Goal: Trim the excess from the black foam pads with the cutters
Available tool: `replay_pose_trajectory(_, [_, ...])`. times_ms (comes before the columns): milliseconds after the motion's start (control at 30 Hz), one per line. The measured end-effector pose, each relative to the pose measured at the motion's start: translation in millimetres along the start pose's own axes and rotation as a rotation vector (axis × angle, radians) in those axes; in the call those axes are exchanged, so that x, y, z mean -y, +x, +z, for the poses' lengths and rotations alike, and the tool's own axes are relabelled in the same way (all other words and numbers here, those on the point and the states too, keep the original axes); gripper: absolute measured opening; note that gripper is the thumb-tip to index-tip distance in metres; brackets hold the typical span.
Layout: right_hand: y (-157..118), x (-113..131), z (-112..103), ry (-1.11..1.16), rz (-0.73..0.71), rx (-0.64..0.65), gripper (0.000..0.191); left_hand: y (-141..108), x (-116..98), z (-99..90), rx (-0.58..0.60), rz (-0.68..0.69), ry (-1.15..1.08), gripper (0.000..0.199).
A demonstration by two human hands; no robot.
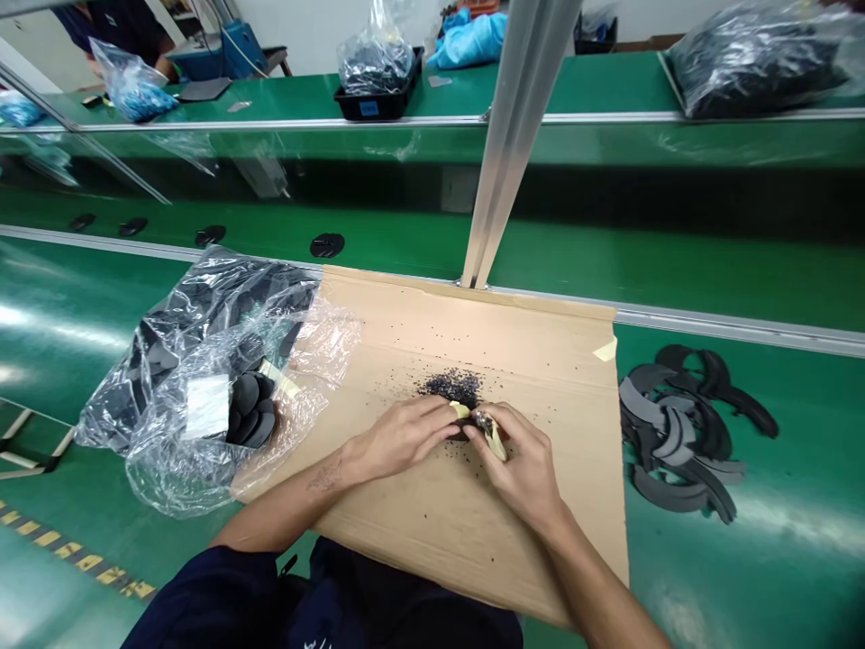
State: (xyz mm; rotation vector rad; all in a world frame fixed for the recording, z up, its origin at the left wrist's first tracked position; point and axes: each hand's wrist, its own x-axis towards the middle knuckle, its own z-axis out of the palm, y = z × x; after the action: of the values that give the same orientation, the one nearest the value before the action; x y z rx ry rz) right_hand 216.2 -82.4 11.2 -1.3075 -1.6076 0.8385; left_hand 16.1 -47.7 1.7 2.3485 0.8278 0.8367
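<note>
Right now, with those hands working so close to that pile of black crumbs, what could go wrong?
The left hand and right hand pinch a dark piece with pale yellow backing just beside a heap of black crumbs, so a slip might scatter them further across the cardboard sheet. Stray specks could also reach the open clear plastic bag lying against the cardboard.

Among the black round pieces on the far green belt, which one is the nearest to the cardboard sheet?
The rightmost disc: it lies just beyond the far edge of the cardboard sheet, while the others lie farther left.
</note>
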Motion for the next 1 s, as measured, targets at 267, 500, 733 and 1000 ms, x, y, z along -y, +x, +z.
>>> replay_pose_trajectory(267, [0,4,-3,0.056,-0.051,-0.021,0.006,4,-2,3.4,-0.216,-0.114,-0.258,0.033])
replay_pose_trajectory(500, [0,2,-2,0.106,-0.147,-0.024,0.003,7,-3,-4.6,-0.261,0.004,-0.292,0.03])
replay_pose_trajectory(733, [2,1,-1,0.097,-0.299,-0.014,0.018,11,-6,-8.7,-0.282,0.097,-0.211,0.028])
replay_pose_trajectory(1000, [1,-2,0,0.068,-0.309,0.012,0.017,9,-9,-7.7,-0.351,0.093,-0.231,0.023])
